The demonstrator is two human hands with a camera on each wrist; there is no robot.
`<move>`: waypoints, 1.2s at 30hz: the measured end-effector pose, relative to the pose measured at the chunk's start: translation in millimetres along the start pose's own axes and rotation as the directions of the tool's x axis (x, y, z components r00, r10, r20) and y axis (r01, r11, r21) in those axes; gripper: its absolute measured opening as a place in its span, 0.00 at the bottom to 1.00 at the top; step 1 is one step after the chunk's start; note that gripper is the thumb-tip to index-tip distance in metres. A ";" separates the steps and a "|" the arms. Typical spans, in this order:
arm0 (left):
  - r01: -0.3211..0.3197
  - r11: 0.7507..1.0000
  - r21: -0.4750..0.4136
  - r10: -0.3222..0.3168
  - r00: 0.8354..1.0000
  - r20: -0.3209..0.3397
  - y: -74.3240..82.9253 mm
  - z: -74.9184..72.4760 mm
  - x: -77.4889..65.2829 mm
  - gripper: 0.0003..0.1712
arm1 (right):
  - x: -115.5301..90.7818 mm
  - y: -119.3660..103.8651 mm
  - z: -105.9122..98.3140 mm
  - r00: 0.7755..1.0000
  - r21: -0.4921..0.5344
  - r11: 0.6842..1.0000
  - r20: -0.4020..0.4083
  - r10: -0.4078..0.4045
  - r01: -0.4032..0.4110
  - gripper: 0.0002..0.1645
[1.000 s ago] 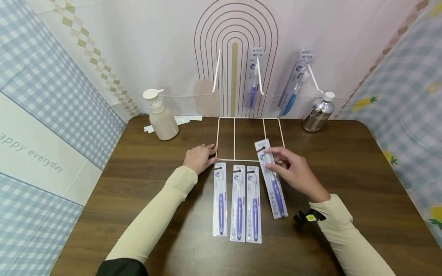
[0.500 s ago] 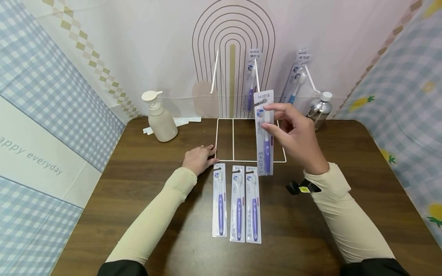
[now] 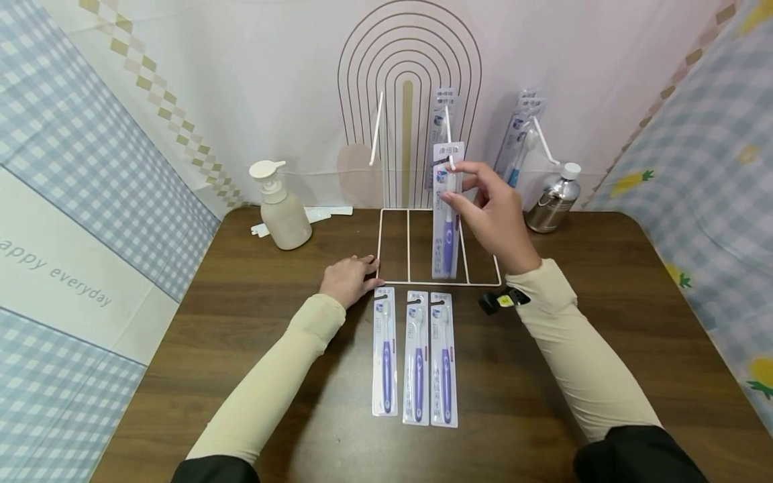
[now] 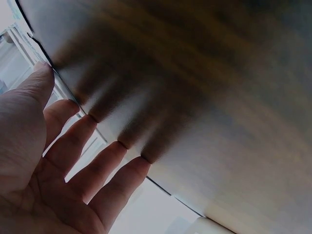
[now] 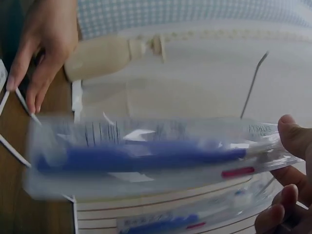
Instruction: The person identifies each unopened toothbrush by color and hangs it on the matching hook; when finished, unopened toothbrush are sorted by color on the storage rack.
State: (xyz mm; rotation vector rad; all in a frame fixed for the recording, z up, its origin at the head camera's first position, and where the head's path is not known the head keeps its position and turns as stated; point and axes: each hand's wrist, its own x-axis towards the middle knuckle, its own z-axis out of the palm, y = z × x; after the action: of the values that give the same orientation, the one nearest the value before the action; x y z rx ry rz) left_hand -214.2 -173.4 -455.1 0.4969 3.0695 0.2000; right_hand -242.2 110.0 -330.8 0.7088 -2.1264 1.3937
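Observation:
My right hand pinches a packaged toothbrush with a purple handle between thumb and fingers. The pack stands upright, its top slot at the tip of the middle white hook. Behind it, another toothbrush pack hangs on that hook. In the right wrist view the held toothbrush lies across the picture, with the thumb on its head end. My left hand rests on the table, fingertips at the left front corner of the white wire rack. Its fingers are spread and gently bent.
Three toothbrush packs, left, middle and right, lie in front of the rack. Toothbrush packs hang on the right hook. The left hook is bare. A pump bottle and silver bottle flank the rack.
My right hand has lifted the toothbrush pack from the table, turned it upright and carried it up and leftward to the middle hook. The left hand has stayed at the rack corner.

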 end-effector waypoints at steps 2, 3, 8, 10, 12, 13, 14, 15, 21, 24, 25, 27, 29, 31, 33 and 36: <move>0.001 1.000 0.002 -0.001 1.000 0.000 -0.5 0.1 -0.5 0.32 | 8.7 9.4 6.7 0.999 -0.003 1.000 -0.027 0.019 -0.019 0.25; 0.000 1.000 0.003 0.000 1.000 0.000 -0.6 -0.1 -0.8 0.32 | 13.2 13.4 9.8 0.999 0.003 0.999 -0.038 0.034 -0.034 0.25; 0.003 1.000 -0.003 -0.003 1.000 0.006 0.7 -1.8 -1.7 0.32 | 36.0 26.0 21.6 0.989 0.014 0.992 -0.075 0.127 -0.126 0.24; 0.005 1.000 -0.004 -0.005 1.000 0.007 1.3 -1.8 -1.7 0.32 | 44.5 34.1 24.0 0.986 0.009 0.989 -0.081 0.146 -0.146 0.23; 0.007 1.000 -0.004 -0.007 1.000 0.009 1.7 -1.6 -1.8 0.32 | 51.9 41.4 25.4 0.985 0.004 0.988 -0.087 0.152 -0.152 0.23; 0.006 1.000 -0.005 -0.006 1.000 0.009 1.9 -1.5 -1.7 0.32 | 55.4 47.7 26.0 0.984 0.001 0.988 -0.090 0.151 -0.151 0.23; 0.004 1.000 -0.005 -0.004 1.000 0.007 2.1 -1.2 -1.6 0.32 | 58.4 54.8 26.9 0.984 0.002 0.988 -0.093 0.151 -0.152 0.23; 0.003 1.000 -0.003 -0.003 1.000 0.007 2.1 -1.1 -1.5 0.32 | 60.8 56.8 27.4 0.983 0.004 0.988 -0.097 0.155 -0.155 0.23; 0.008 1.000 0.001 -0.008 1.000 0.014 1.6 -1.5 -0.9 0.32 | 69.8 60.8 28.5 0.982 0.028 0.986 -0.083 0.167 -0.166 0.24; 0.012 1.000 0.003 -0.012 1.000 0.025 1.5 -0.2 -0.1 0.33 | 70.7 61.2 27.0 0.981 0.054 0.983 -0.068 0.180 -0.176 0.24; 0.012 1.000 0.003 -0.012 1.000 0.027 1.5 0.1 0.2 0.33 | 70.7 61.2 26.4 0.981 0.063 0.981 -0.062 0.186 -0.182 0.25; 0.012 1.000 0.006 -0.012 1.000 0.029 1.3 0.4 0.6 0.33 | 70.7 61.3 25.4 0.979 0.077 0.978 -0.049 0.196 -0.192 0.25; 0.011 1.000 0.007 -0.011 1.000 0.023 1.2 -0.1 0.5 0.32 | 70.7 61.2 24.1 0.978 0.082 0.976 -0.038 0.206 -0.202 0.25; 0.007 1.000 0.010 -0.007 1.000 0.016 1.4 -0.9 0.0 0.32 | 70.8 61.0 23.0 0.978 0.077 0.976 -0.030 0.205 -0.202 0.25; 0.006 1.000 0.012 -0.006 1.000 0.011 1.7 -1.4 -0.7 0.32 | 70.2 60.6 21.8 0.981 0.065 0.979 -0.029 0.193 -0.191 0.26; 0.007 1.000 0.010 -0.008 1.000 0.011 2.2 -1.5 -0.8 0.32 | 66.3 59.8 18.1 0.983 0.057 0.983 -0.047 0.178 -0.176 0.28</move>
State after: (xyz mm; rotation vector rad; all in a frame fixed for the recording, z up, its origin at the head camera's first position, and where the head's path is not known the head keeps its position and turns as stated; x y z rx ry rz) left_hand -212.8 -171.8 -453.2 0.4851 3.0626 0.1819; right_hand -333.0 103.5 -333.8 0.5068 -2.1623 1.5485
